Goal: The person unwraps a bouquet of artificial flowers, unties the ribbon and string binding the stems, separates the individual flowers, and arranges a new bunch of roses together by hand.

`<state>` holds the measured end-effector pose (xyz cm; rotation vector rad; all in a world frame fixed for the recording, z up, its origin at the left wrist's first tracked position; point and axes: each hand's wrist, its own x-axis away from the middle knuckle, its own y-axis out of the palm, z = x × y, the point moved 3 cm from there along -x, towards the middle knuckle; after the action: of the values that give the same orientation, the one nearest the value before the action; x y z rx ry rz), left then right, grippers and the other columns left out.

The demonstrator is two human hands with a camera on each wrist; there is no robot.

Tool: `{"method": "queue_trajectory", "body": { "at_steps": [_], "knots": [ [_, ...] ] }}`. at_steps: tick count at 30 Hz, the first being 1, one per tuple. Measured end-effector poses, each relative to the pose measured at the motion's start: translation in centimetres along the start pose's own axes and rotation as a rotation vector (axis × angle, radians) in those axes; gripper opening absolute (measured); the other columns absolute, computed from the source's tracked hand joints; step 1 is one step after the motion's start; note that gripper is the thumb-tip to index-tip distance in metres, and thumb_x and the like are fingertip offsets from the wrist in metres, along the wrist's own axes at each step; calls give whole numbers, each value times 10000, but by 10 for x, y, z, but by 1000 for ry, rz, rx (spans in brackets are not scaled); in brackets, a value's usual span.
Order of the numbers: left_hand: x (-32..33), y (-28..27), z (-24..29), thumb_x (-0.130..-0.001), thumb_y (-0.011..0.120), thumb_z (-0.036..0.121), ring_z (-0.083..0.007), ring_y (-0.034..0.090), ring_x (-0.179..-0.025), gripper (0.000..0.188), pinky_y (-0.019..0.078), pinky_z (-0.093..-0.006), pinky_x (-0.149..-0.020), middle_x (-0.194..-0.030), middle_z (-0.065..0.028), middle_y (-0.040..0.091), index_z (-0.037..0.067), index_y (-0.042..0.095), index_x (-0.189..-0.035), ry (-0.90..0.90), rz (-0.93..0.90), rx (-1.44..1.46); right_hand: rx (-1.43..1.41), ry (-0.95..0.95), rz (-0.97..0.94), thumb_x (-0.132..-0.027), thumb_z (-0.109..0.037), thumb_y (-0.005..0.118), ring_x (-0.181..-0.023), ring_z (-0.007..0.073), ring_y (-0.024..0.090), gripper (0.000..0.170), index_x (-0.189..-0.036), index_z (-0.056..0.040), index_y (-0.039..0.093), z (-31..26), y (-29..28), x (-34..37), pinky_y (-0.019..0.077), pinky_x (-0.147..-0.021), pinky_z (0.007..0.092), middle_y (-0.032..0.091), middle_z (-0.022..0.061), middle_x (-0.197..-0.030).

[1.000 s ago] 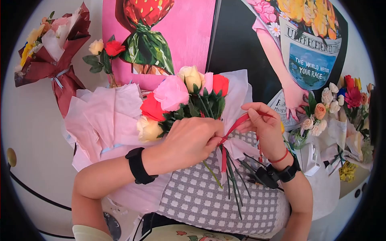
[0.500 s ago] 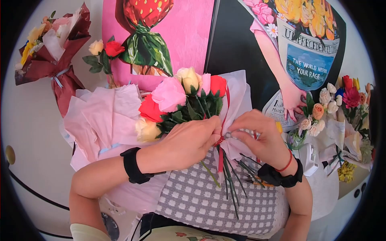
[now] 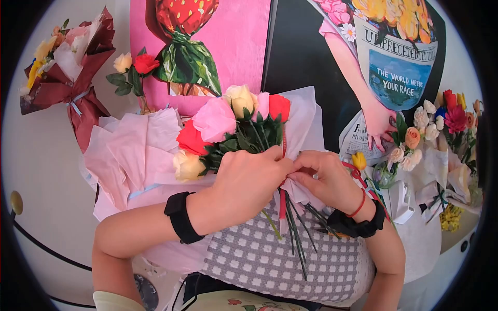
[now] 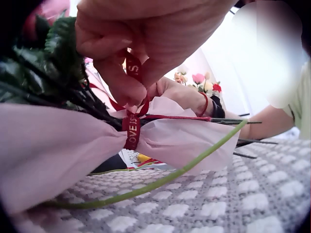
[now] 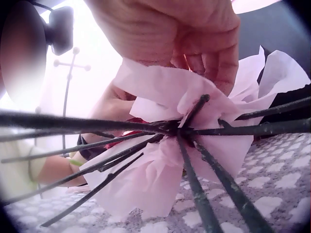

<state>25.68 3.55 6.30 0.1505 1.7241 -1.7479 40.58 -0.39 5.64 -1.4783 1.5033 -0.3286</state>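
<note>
A bouquet of pink, red and cream roses (image 3: 213, 120) lies on pale pink paper, its dark stems (image 3: 293, 233) pointing toward the person. Around the gathered paper runs a red ribbon with gold letters (image 4: 131, 132). The left hand (image 3: 244, 179) pinches the ribbon above the wrap; in the left wrist view a loop of it shows between thumb and fingers. Close against it, the right hand (image 3: 332, 181) has thumb and forefinger together at the same spot, what lies between them hidden. The right wrist view shows its curled fingers (image 5: 226, 68) above the paper (image 5: 165, 92).
Under the stems lies a grey and white checked cloth (image 3: 249, 259). Folded pink paper (image 3: 129, 160) is at the left. A dark red wrapped bouquet (image 3: 78, 85) stands farther left. At the right are a glass vase (image 3: 384, 175), a white device (image 3: 400, 202) and more flowers (image 3: 455, 119).
The right hand, earlier apart and drawing the ribbon outward, has moved left to meet the left hand. A yellow tulip and red ribbon at the right show more fully.
</note>
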Motion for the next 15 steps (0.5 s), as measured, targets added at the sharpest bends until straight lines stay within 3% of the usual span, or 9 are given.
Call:
{"method": "queue_trajectory", "body": {
  "at_steps": [2, 4, 8, 15],
  "knots": [
    [-1, 1, 2, -725, 573, 81, -220, 563, -666, 51, 430, -332, -528, -796, -56, 540, 73, 585, -773, -11, -17, -114, 9, -16, 0, -737, -21, 568, -677, 284, 603, 98, -819, 5, 613, -2, -2, -1, 469, -610, 323, 607, 138, -776],
    [-2, 2, 5, -663, 601, 109, -186, 519, -719, 64, 406, -313, -565, -801, -18, 527, 93, 589, -723, 215, 183, -225, 19, -32, 4, -735, -30, 569, -677, 294, 597, 99, -818, 2, 612, -1, -1, -1, 466, -611, 331, 604, 137, -774],
    [-7, 7, 5, -634, 616, 107, -185, 502, -746, 78, 376, -314, -659, -738, -9, 535, 90, 590, -705, 226, 124, -235, 73, -91, 22, -729, -55, 567, -680, 317, 578, 94, -802, -19, 613, 1, 0, -1, 455, -609, 361, 597, 129, -769],
    [-12, 10, -2, -675, 629, 107, -195, 544, -735, 51, 384, -325, -658, -702, -18, 562, 95, 593, -708, 197, 20, -139, 111, -69, 11, -729, -64, 568, -673, 320, 574, 75, -778, -32, 614, 2, 0, 0, 448, -597, 369, 593, 124, -740]
  ]
}}
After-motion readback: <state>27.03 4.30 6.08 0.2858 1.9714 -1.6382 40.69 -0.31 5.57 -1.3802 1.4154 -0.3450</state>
